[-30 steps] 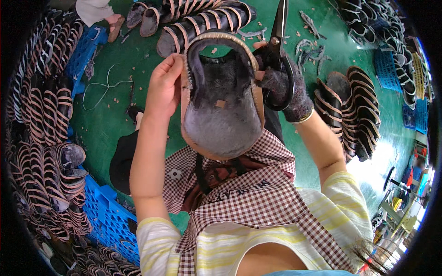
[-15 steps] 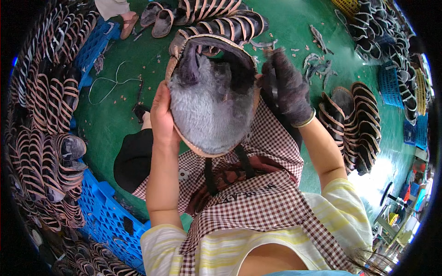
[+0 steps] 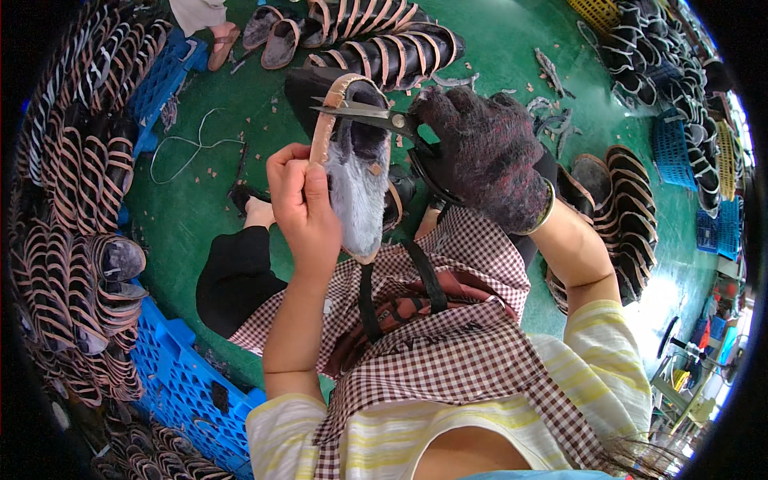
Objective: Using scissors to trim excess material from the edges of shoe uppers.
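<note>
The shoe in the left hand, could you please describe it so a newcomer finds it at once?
Start at the checked apron; just above it in the picture, the bare left hand grips the shoe. It has a tan rim and grey furry lining, and unlike the stacked shoes, it is held up with scissors across it.

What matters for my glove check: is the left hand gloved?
No, the left hand holding the shoe is bare; only the right hand is gloved.

A head-worn fisheye looks down from close above the checked apron [image 3: 448, 352] toward the green floor [image 3: 512, 40]
</note>
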A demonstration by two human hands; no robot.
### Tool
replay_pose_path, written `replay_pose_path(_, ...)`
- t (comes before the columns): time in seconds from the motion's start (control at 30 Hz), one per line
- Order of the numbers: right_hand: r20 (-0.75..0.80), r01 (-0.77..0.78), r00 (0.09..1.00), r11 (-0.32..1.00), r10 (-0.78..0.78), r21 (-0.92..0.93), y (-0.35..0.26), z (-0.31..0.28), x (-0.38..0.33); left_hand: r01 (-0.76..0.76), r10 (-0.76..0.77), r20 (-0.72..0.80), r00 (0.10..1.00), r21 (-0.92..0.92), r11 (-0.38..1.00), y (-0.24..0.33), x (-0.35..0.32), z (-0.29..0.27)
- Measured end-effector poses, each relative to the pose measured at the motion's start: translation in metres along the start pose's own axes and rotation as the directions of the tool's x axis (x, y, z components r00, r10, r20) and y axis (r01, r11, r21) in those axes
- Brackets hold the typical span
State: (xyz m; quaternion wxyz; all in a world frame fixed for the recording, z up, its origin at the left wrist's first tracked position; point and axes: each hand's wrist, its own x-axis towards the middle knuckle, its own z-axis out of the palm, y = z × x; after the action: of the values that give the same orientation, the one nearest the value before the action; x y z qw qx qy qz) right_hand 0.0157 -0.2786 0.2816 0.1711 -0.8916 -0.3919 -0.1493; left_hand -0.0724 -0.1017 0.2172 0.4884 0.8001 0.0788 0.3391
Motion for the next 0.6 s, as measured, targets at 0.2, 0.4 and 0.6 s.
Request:
replay_pose_path(0.2,-0.041,0.124,0.991,0.992,-0.124,-0.001,0.029,-0.016,0.011,0.413,-0.337,0.239,0.911,-0.493,0.766,-0.009,0.02,-0.037)
replay_pose_path(0.4,0.014,0.646,0.738,0.701,-0.675,-0.302,0.027,-0.05,0.058,0.61,-0.351,0.541,0.764,-0.428,0.667,-0.027,0.037,-0.069)
replay_pose_path(0.6,0.046,0.725,0.674,0.648,-0.737,-0.234,0.023,-0.054,0.063,0.722,-0.376,0.661,0.65,-0.38,0.579,-0.005,0.043,-0.055)
